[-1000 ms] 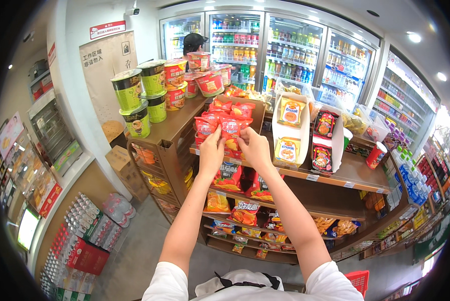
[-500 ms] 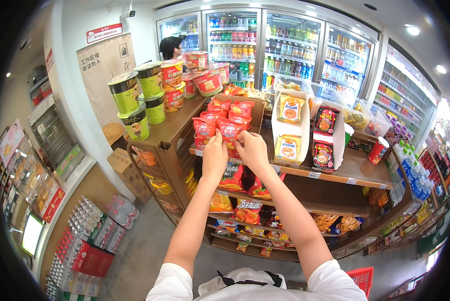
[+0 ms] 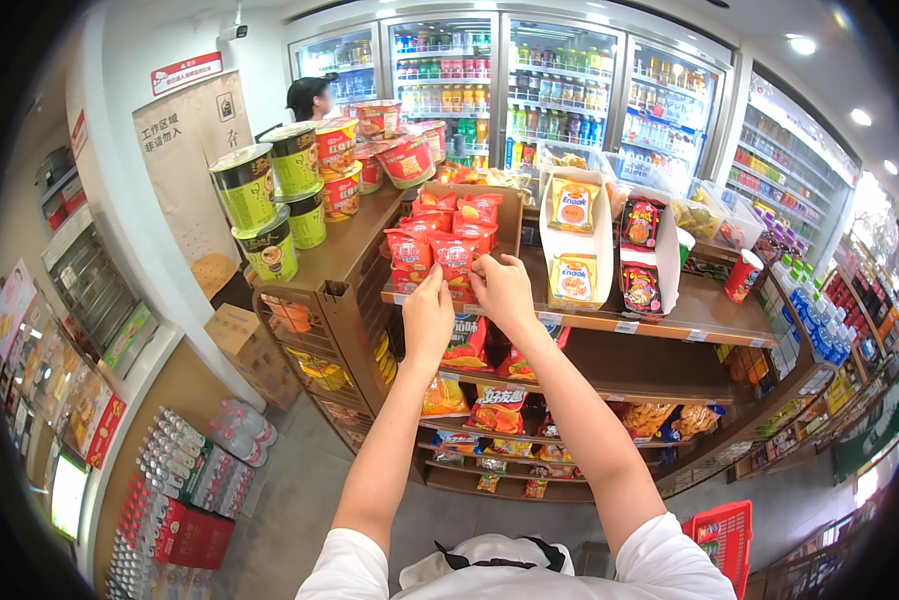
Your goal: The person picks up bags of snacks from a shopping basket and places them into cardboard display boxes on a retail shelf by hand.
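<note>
Both arms reach forward to a cluster of small red snack bags [image 3: 410, 252] standing in rows on the top shelf [image 3: 659, 318]. My left hand [image 3: 428, 312] is closed at the lower left edge of the front red snack bag [image 3: 454, 256], fingertips on it. At the bag's right side, my right hand [image 3: 502, 290] pinches its edge with bent fingers. The bag stands upright, next to the others. Right of it, a white open box [image 3: 603, 255] holds yellow-and-orange snack packs [image 3: 573, 278]; beside that are black-and-red packs [image 3: 640, 290].
Stacked green noodle cups [image 3: 245, 196] and red noodle cups [image 3: 405, 160] stand on the left counter. Bagged snacks [image 3: 496, 408] fill lower shelves. A red can [image 3: 742, 275] stands at right, a red basket [image 3: 721, 540] lower right. Behind are drink fridges [image 3: 559, 90] and a person [image 3: 311, 97].
The view has shifted slightly, bringing more of the red basket into sight. Both hands stay at the front red snack bag, the right one turned slightly at its edge.
</note>
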